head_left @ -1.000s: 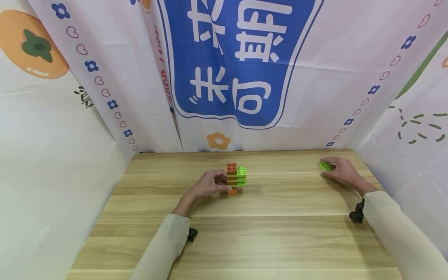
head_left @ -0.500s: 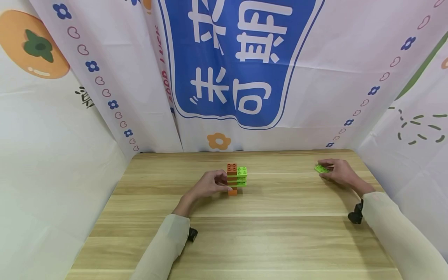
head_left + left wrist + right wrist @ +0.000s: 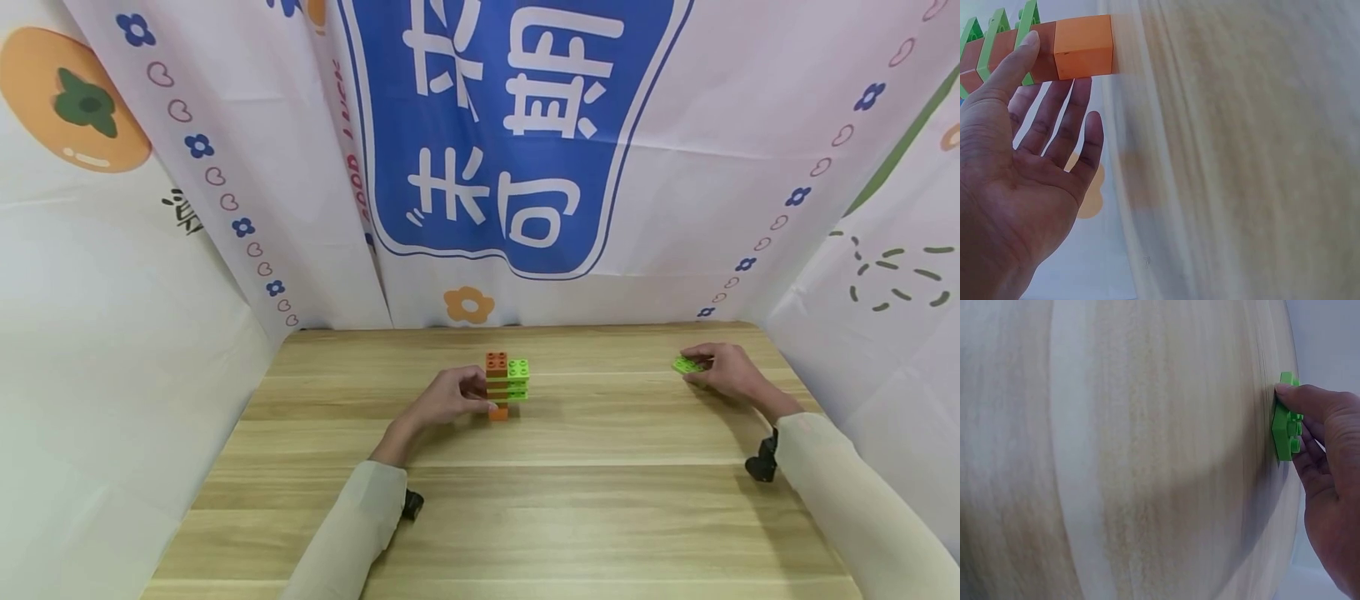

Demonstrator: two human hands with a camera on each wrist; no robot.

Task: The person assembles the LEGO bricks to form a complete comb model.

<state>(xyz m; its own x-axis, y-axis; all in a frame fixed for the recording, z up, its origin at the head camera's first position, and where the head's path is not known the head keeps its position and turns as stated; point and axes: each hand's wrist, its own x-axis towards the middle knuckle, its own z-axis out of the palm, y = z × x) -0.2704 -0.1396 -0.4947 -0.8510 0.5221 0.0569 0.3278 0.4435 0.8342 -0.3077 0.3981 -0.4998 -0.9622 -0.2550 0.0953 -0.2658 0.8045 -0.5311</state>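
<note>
A block tower (image 3: 497, 387) stands upright on the table, its brown bricks layered with thin bright green plates over an orange brick (image 3: 1085, 47) at the base. The green plates jut out to the tower's right. My left hand (image 3: 450, 395) holds the tower from its left side, thumb on the near face and fingers behind. Far to the right, my right hand (image 3: 729, 371) pinches a flat green building plate (image 3: 1285, 428) between thumb and fingers, low at the tabletop. Studs on that plate show in the right wrist view; the hand covers part of it.
The wooden table (image 3: 585, 517) ends at a white printed cloth (image 3: 675, 242) behind, with more cloth hanging at both sides. Each wrist wears a small black camera, such as the right wrist camera (image 3: 762, 460).
The right hand has shifted slightly left with the green plate, which now lies flatter and shows more to the left of the fingers. The left hand and tower stay put.
</note>
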